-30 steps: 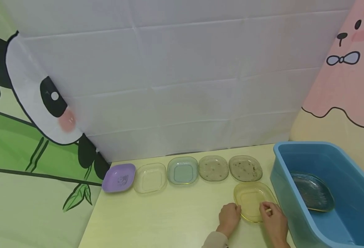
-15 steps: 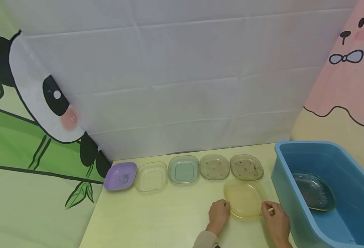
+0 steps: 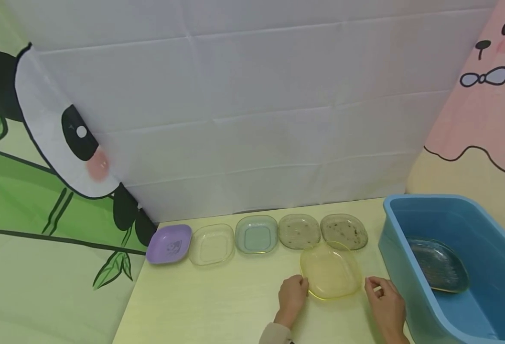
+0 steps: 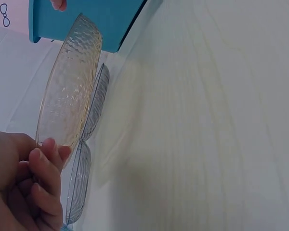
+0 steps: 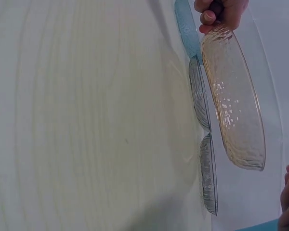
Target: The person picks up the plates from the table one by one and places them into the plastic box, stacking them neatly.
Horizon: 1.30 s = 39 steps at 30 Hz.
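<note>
Translucent yellow rounded-square dish (image 3: 331, 273) now held solely by left hand (image 3: 292, 297), grip pinched narrow; right hand (image 3: 387, 304), dish's four o'clock, freed, empty.

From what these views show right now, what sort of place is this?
Probably a tabletop set up for a staged activity, judging by the cartoon-printed hangings, the pale table, and the row of dishes beside a blue tub.

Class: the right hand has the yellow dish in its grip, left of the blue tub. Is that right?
No: it is the left hand that has the yellow dish in its grip, left of the blue tub. The right wrist view shows the right hand apart from the dish.
</note>
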Tool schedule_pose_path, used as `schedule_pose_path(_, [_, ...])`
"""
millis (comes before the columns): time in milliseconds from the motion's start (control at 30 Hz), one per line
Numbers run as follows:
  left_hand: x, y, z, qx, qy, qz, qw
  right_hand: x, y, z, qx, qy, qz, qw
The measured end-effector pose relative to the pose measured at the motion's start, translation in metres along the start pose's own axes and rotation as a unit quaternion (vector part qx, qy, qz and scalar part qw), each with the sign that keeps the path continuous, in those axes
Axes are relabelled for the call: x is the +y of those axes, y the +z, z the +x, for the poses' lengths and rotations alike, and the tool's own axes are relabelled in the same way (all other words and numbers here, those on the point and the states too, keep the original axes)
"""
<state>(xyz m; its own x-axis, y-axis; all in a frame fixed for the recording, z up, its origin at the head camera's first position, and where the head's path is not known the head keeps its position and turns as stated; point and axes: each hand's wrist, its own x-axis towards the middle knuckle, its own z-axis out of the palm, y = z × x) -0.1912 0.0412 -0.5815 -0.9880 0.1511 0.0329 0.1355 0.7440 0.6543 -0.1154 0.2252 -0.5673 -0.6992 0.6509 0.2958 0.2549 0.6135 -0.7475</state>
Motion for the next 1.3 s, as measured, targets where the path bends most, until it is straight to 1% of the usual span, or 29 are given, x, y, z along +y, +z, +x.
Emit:
schedule_pose_path(167, [-0.001, -0.012, 0.0, 0.012, 0.003, 0.002, 0.9999, -0.003, 0.001, -0.001, -0.005, -0.002, -0.003, 1.0])
schedule_pose_path(300, [-0.001, -0.023, -0.001, 0.018, 0.014, 0.01, 0.9997, -0.003, 0.003, -0.003, -0.007, -0.004, -0.006, 1.0])
schedule_pose_path(467, [-0.002, -0.039, -0.005, 0.036, 0.025, 0.015, 0.9989, -0.003, 0.007, -0.005, -0.009, -0.007, -0.007, 1.0])
schedule_pose_path(600, [-0.003, -0.049, -0.009, 0.046, 0.025, 0.017, 0.9985, -0.004, 0.009, -0.006, -0.006, -0.008, -0.009, 1.0])
schedule_pose_path(900, [-0.009, -0.059, -0.021, 0.052, 0.03, 0.038, 0.9975, -0.004, 0.014, -0.008, -0.017, 0.002, -0.018, 1.0])
schedule_pose_path(1100, [-0.012, -0.064, -0.026, 0.062, 0.023, 0.022, 0.9976, -0.004, 0.014, -0.008, -0.025, 0.012, -0.021, 0.999])
schedule_pose_path(1200, [-0.014, -0.067, -0.027, 0.06, 0.016, 0.014, 0.998, -0.004, 0.013, -0.009, -0.038, 0.022, -0.022, 0.999])
schedule_pose_path(1300, [-0.016, -0.07, -0.026, 0.059, 0.011, 0.009, 0.9982, -0.004, 0.013, -0.008, -0.049, 0.024, -0.021, 0.998])
